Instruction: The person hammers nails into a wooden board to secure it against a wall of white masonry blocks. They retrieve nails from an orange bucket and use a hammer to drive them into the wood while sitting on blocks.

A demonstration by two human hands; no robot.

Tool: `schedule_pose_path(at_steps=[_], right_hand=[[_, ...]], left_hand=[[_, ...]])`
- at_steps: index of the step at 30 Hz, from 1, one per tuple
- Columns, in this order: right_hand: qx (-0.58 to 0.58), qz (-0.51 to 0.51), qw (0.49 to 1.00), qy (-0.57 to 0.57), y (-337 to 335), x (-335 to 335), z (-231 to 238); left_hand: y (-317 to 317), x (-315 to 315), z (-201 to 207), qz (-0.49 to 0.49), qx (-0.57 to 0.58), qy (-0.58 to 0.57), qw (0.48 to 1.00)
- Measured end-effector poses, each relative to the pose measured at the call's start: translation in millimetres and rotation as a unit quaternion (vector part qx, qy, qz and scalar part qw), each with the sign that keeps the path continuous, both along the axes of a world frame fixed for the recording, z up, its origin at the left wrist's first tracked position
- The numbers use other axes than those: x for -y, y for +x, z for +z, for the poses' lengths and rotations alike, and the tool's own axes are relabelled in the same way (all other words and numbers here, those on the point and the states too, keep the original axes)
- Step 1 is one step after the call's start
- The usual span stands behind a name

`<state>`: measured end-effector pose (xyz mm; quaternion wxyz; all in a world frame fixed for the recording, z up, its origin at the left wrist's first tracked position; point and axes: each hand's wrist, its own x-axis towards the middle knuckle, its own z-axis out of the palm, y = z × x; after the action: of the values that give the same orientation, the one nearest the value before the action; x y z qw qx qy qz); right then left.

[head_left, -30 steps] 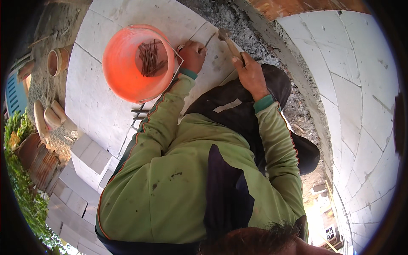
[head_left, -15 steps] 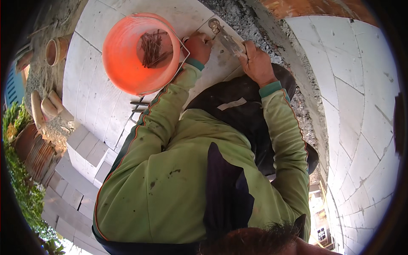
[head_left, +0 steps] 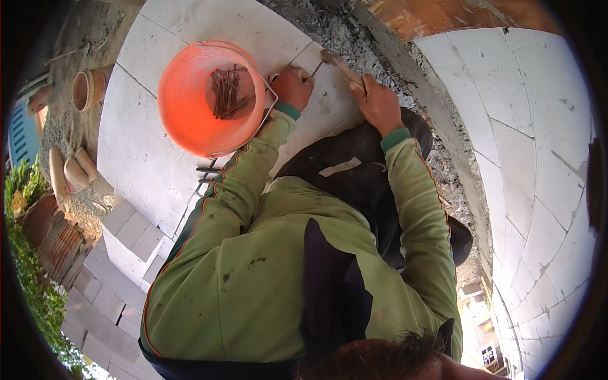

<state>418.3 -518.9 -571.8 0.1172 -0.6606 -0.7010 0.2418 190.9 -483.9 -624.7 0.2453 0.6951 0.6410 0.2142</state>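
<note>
The left hand (head_left: 292, 86) is pinching a thin nail (head_left: 316, 68) beside the round orange plastic bucket (head_left: 190, 120) of rusty nails (head_left: 227, 94). The right hand (head_left: 377, 102) is gripping a wooden-handled hammer (head_left: 341, 66) right of it, on white blocks (head_left: 145, 158).

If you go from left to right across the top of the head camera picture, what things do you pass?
Clay pot → orange bucket with nails in it → left hand → hammer → right hand → white block wall.
</note>
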Motion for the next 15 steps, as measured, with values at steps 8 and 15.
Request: schedule_pose_path(at_steps=[8,15], right_hand=[[-0.280,-0.241,0.921,0.126,29,39,31],[-0.512,-0.391,0.757,0.109,32,28,34]], left_hand=[[50,29,10,0.098,0.389,-0.104,0.910],[152,-90,20,0.192,0.715,-0.327,0.587]])
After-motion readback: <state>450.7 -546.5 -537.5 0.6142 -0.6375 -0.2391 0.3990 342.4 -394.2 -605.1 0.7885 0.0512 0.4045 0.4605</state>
